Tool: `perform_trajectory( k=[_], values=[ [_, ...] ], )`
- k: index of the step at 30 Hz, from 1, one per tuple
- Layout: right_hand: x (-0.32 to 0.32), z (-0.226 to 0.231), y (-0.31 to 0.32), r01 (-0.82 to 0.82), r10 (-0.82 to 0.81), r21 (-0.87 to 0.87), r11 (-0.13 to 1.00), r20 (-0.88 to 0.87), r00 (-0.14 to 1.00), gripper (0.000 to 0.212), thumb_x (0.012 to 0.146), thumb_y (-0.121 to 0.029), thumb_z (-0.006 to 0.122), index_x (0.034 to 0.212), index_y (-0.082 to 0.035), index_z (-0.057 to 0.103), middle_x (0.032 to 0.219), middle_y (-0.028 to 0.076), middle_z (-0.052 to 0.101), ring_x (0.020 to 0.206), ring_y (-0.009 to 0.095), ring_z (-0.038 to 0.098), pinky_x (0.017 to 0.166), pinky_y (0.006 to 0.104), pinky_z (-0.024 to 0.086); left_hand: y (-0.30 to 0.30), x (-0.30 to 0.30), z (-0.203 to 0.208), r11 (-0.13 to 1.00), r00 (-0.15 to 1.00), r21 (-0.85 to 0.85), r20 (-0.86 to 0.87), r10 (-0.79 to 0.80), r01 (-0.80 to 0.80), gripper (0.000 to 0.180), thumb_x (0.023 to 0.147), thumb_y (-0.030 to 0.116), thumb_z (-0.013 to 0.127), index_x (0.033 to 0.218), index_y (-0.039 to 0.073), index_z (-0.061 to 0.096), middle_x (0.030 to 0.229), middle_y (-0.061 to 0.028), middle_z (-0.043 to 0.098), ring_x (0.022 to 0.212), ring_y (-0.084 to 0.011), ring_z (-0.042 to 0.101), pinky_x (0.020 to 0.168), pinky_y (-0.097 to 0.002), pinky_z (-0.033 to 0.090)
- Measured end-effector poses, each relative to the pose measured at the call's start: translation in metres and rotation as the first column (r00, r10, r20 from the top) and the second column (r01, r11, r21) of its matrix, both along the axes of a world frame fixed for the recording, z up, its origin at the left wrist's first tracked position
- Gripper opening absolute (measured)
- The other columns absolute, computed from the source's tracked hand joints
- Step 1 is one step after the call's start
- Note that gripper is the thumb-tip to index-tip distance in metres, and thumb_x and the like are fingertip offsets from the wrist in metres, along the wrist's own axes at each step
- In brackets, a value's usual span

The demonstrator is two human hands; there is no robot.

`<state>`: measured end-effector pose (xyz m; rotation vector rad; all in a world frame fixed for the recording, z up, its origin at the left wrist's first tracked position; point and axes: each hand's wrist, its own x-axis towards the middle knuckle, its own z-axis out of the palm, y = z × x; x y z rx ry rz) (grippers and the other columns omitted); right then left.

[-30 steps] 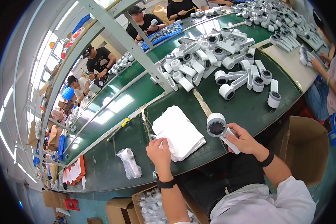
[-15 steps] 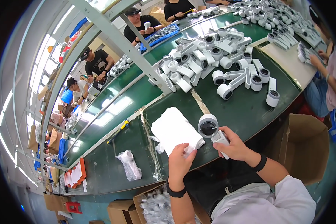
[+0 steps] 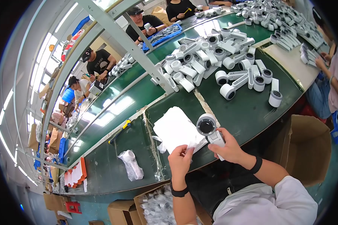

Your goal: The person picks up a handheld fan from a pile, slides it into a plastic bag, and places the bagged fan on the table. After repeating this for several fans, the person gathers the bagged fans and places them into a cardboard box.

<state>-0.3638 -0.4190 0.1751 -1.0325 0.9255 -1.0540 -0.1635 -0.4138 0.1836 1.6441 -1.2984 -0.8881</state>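
In my right hand (image 3: 229,147) is a white handheld fan (image 3: 210,129), gripped by its handle. Its round head, with a grey ring and dark centre, points up and away from me. My left hand (image 3: 180,161) pinches the near edge of a thin, translucent plastic bag (image 3: 192,144) on a stack of white bags (image 3: 174,125). The fan's head is just right of that stack. To the left, a bagged fan (image 3: 131,165) lies on the green table.
A heap of white fans (image 3: 202,56) covers the far table. A yellow-and-black cutter (image 3: 120,131) and orange-edged white cards (image 3: 76,174) lie left. A cardboard box (image 3: 308,150) stands right; another box with bagged fans (image 3: 157,206) sits below. A metal post (image 3: 139,56) rises ahead. Several people work nearby.
My right hand has brought the fan slightly left, closer to the bag stack. The left hand's fingers have drawn closer together at the bag's edge.
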Motion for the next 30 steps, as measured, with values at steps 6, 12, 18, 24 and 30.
perform_trajectory(
  k=[6, 12, 18, 24, 30],
  values=[
    [0.036, -0.004, -0.008, 0.052, -0.053, 0.03, 0.998, 0.038, 0.998, 0.056, 0.081, -0.009, 0.073, 0.125, 0.0, 0.04, 0.095, 0.007, 0.061, 0.065, 0.011, 0.06, 0.056, 0.0274, 0.05, -0.001, 0.005, -0.005, 0.998, 0.996, -0.05, -0.074, -0.052, 0.048, 0.018, 0.087, 0.01, 0.071, 0.093, -0.007, 0.068, 0.076, -0.0005, 0.067, 0.068, -0.0041, 0.057, 0.06, -0.0195, 0.045],
    [0.056, -0.001, -0.012, 0.294, -0.366, -0.285, 0.912, -0.243, 0.899, 0.058, 0.079, -0.009, 0.074, 0.124, 0.0, 0.039, 0.1, 0.007, 0.062, 0.082, 0.014, 0.061, 0.073, 0.0284, 0.051, -0.002, 0.011, -0.011, 0.998, 0.989, -0.057, -0.144, -0.021, 0.013, 0.016, 0.086, 0.009, 0.073, 0.091, -0.006, 0.069, 0.076, -0.0006, 0.067, 0.069, -0.0044, 0.058, 0.061, -0.0196, 0.045],
    [0.053, 0.005, -0.007, 0.234, -0.269, -0.262, 0.936, -0.106, 0.957, 0.057, 0.079, -0.009, 0.073, 0.125, -0.001, 0.04, 0.109, 0.01, 0.064, 0.095, 0.016, 0.062, 0.084, 0.0309, 0.051, -0.003, 0.014, -0.006, 0.998, 0.985, -0.046, -0.165, -0.039, 0.032, 0.013, 0.086, 0.006, 0.072, 0.092, -0.005, 0.07, 0.079, -0.0033, 0.068, 0.071, -0.0063, 0.061, 0.064, -0.02, 0.046],
    [0.055, 0.001, -0.011, 0.157, -0.178, -0.189, 0.969, -0.102, 0.979, 0.056, 0.079, -0.009, 0.073, 0.124, -0.001, 0.041, 0.107, 0.009, 0.066, 0.097, 0.015, 0.063, 0.084, 0.0307, 0.051, -0.002, 0.018, -0.001, 0.995, 0.927, -0.099, -0.371, -0.049, 0.013, 0.015, 0.086, 0.002, 0.071, 0.099, -0.006, 0.069, 0.09, -0.0073, 0.071, 0.078, -0.0093, 0.064, 0.073, -0.0211, 0.05],
    [0.066, 0.001, -0.019, 0.11, -0.123, -0.185, 0.977, -0.064, 0.99, 0.06, 0.076, -0.016, 0.073, 0.125, 0.002, 0.043, 0.105, 0.017, 0.066, 0.095, 0.025, 0.067, 0.083, 0.0356, 0.052, -0.001, 0.017, -0.002, 0.993, 0.891, -0.117, -0.451, -0.049, -0.005, 0.016, 0.088, 0.005, 0.07, 0.099, -0.006, 0.069, 0.089, -0.0082, 0.07, 0.076, -0.0104, 0.063, 0.071, -0.0222, 0.05]
  ],
)
